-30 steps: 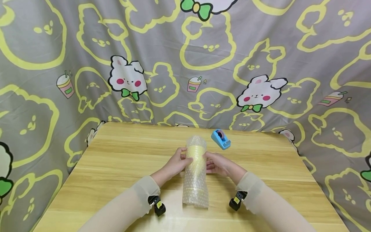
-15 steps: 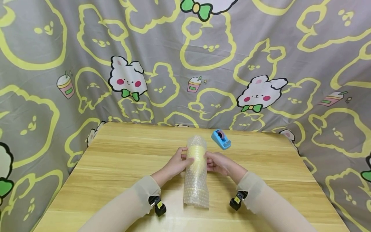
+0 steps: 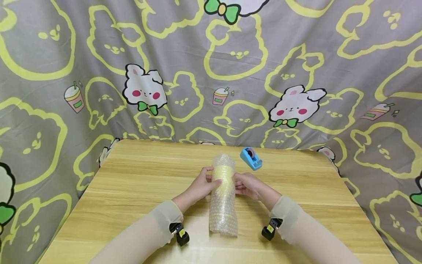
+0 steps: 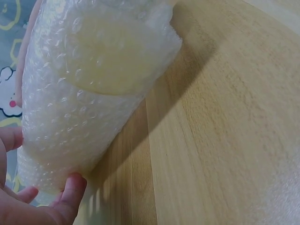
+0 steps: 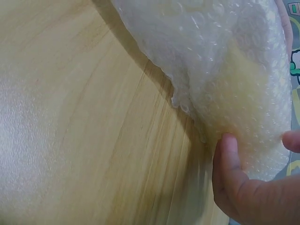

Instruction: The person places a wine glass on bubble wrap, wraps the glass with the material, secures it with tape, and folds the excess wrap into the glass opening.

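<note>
A long roll of bubble wrap [image 3: 223, 205] lies lengthwise in the middle of the table, pale yellow showing through its layers. What is inside is hidden by the wrap. My left hand [image 3: 200, 185] grips its left side, thumb over the top and fingers at the edge. From the right, my right hand [image 3: 249, 186] holds the same roll, thumb near the top and fingers low along the side. Close up in the left wrist view, fingertips press the bubbled surface [image 4: 70, 112]. In the right wrist view the fingers [image 5: 229, 157] touch the wrap beside a loose, uneven edge.
A blue tape dispenser [image 3: 252, 158] with a pinkish roll stands at the back, right of the bubble wrap. The wooden table [image 3: 138, 183] ends at a patterned curtain [image 3: 188, 55] behind and on both sides.
The bubble wrap roll and both hands have shifted very slightly to the right. The hold of both hands looks the same.
</note>
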The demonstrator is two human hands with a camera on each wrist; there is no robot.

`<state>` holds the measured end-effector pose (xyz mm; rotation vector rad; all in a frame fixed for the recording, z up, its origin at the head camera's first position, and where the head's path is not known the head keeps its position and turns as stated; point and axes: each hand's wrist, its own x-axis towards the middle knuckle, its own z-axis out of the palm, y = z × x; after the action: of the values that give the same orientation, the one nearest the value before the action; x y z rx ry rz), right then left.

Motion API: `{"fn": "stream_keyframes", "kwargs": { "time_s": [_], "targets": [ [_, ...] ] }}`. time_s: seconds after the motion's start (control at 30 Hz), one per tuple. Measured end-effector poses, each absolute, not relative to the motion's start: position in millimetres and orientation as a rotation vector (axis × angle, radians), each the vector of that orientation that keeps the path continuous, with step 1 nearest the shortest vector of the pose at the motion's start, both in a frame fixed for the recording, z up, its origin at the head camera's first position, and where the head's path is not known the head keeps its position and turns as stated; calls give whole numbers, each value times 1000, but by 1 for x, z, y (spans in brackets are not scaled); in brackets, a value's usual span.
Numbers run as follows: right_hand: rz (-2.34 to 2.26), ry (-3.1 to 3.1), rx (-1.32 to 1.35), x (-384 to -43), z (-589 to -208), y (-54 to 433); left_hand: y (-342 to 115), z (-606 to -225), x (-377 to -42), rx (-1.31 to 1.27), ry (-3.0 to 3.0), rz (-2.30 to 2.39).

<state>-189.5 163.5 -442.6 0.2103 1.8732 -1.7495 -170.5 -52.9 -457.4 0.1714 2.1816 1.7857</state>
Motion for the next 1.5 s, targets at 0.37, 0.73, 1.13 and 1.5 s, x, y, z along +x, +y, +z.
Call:
{"fn": "stream_keyframes", "kwargs": {
  "time_s": [0.37, 0.73, 1.13, 1.5],
  "targets": [
    [-1697, 1893, 175, -190, -442, 163, -51, -458, -170, 195, 2207, 1792],
    [-1692, 1889, 206, -189, -443, 159, -50, -462, -172, 183, 2214, 1762],
    [-1706, 1879, 203, -191, -445, 160, -52, -459, -173, 188, 2154, 1776],
    [-1731, 1864, 230, -190, -445, 162, -50, -459, -173, 162, 2183, 1746]
  ]
}}
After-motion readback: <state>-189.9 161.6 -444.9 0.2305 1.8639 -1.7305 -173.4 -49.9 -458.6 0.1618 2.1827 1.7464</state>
